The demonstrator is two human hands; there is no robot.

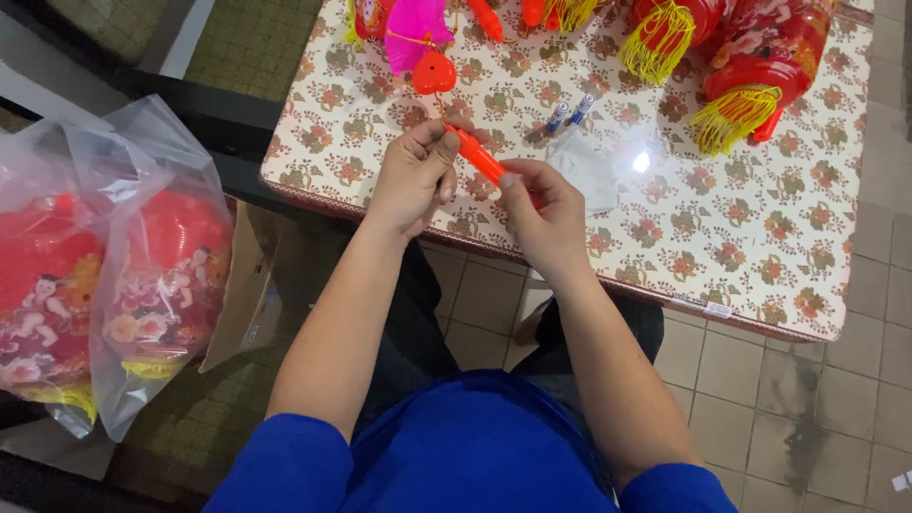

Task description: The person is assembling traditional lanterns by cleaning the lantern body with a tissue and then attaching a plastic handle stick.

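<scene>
Head view. Both hands work over the near edge of a table (760,237) covered in a floral cloth. The left hand (410,176) is closed, thumb and forefinger pinching the upper end of an orange plastic stick (478,158). The right hand (541,204) pinches the lower end, fingers curled over it. The stick's long axis runs diagonally, from upper left down to lower right, so it spans the gap between the hands; neither hand is clearly nearer, as each holds one end. A thin string seems to run from the stick's upper end toward a pink and red toy lantern (423,43) at the far edge.

Just beyond the right hand lie two small batteries (568,112), blue and silver, side by side, and a flattened clear plastic wrapper (584,166). Red lanterns with yellow tassels (750,81) lie at the far right of the table. To the left, off the table, clear plastic bags (104,275) hold more red lanterns with printed figures.
</scene>
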